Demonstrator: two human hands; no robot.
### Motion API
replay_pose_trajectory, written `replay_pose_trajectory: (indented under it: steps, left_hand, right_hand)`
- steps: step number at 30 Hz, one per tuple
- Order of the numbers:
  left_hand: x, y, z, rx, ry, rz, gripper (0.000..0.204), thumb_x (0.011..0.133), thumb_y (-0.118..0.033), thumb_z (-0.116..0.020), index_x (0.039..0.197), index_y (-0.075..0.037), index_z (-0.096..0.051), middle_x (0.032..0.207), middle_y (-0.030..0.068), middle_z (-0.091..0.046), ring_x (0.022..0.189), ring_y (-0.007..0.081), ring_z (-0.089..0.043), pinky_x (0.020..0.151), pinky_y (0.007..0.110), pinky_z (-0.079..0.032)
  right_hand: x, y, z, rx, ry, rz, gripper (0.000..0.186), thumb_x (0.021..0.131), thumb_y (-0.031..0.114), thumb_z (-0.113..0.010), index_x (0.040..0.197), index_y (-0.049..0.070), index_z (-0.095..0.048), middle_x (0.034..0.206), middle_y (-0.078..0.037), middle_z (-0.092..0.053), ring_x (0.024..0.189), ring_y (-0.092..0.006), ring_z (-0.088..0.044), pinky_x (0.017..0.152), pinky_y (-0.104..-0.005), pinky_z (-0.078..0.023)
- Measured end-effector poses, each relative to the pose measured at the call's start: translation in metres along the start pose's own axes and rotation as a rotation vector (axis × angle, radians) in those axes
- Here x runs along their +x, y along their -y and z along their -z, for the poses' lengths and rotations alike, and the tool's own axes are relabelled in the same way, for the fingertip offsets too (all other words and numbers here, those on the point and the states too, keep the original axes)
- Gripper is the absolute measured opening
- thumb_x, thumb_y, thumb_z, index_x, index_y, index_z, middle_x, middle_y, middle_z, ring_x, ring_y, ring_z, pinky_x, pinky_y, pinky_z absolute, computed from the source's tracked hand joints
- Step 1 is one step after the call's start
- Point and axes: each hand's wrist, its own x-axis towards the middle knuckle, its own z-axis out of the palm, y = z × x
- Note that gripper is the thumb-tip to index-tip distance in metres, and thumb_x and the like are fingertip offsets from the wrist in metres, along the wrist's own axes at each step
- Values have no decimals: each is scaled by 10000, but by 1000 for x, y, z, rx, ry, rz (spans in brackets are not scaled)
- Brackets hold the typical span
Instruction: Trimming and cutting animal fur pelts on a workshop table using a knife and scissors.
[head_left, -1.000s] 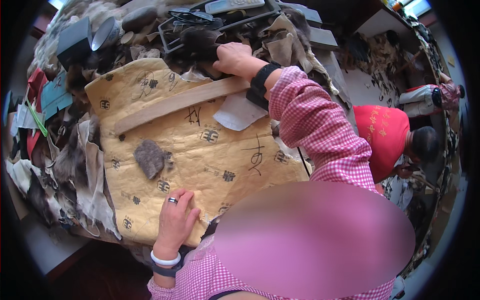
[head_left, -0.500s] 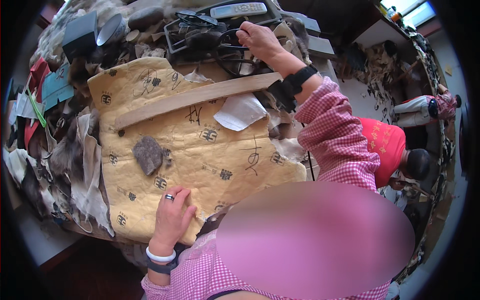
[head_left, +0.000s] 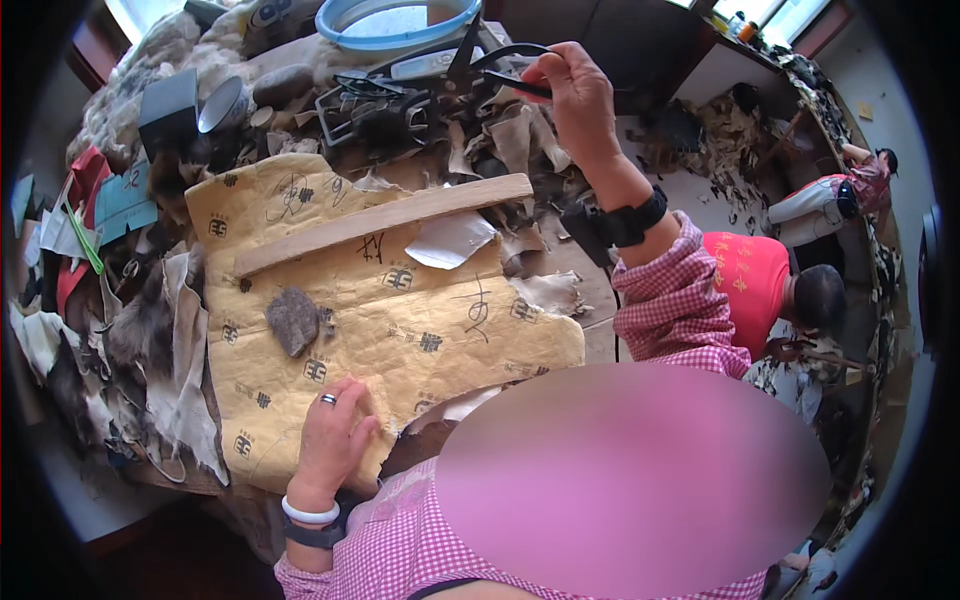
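My right hand [head_left: 583, 100] is raised past the far side of the work table, closed around what look like black scissors [head_left: 512, 52] with large looped handles. They are partly blurred. My left hand [head_left: 336, 432] lies on the near edge of a yellow patterned paper sheet [head_left: 350, 340], fingers stretched out and thumb apart. A grey stone [head_left: 294, 322] rests on the sheet just beyond that hand. Across the sheet's far part lies a long flat wooden strip [head_left: 385, 222]. A white scrap [head_left: 452, 242] sits beside the strip.
Fur and hide pieces [head_left: 160, 340] heap up at the left. At the back are a light blue basin [head_left: 398, 28], a dark tray [head_left: 375, 110], a dark box [head_left: 168, 112] and a bowl [head_left: 223, 105]. A person in red [head_left: 745, 290] sits to the right; another person [head_left: 830, 200] is farther off.
My right hand has lifted and moved right, carrying the scissors out of the tray area. The view has shifted, bringing the blue basin into sight. My left hand stays on the sheet.
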Motion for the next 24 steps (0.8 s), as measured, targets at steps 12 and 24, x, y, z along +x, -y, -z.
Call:
replay_pose_trajectory:
  steps: [12, 24]
  left_hand:
    - [10, -31, 42, -293, -299, -143, 745, 878, -486, -624, 1377, 20, -401, 1329, 153, -514, 1222, 256, -491, 1050, 381, -338]
    - [-9, -45, 25, -1213, -152, 184, 376, 1029, -307, -395, 1224, -14, -528, 726, 79, -624, 414, 78, -466, 395, 189, -362]
  right_hand:
    - [-117, 90, 7, 873, -29, -480, 216, 996, 199, -454, 920, 14, -537, 880, -170, -646, 820, -287, -680, 762, -396, -579]
    - [-229, 85, -22, 401, 700, -362, 304, 991, 296, -506, 1017, 8, -601, 967, -83, -650, 915, -170, -596, 839, -327, -473]
